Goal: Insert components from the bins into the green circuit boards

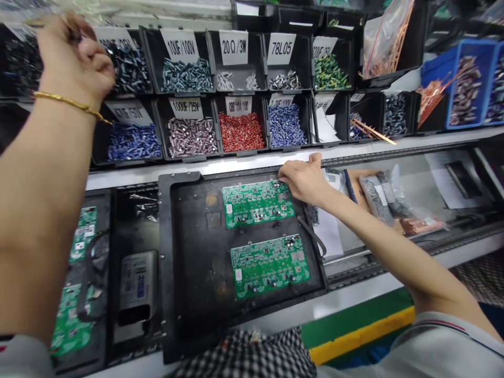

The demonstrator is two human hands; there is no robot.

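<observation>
My left hand (pixel 76 60) is raised at the upper left, in front of the bins of dark capacitors (pixel 128 65). Its fingers are curled together around something small and dark that I cannot make out. My right hand (pixel 303 178) reaches to the top right corner of the upper green circuit board (pixel 258 203). Those fingers are bent and pressed together, and their tips are hidden, so what they hold does not show. A second green circuit board (pixel 270 265) lies below the first in the black tray (pixel 192 220). Small components stand on both boards.
Labelled black bins hold red capacitors (pixel 241 131), blue capacitors (pixel 286 126) and other parts. A second tray with boards (pixel 73 310) is at the left, beside a grey metal box (pixel 137 283). Bagged parts (pixel 378 197) lie right, and a blue bin (pixel 466 89) stands behind.
</observation>
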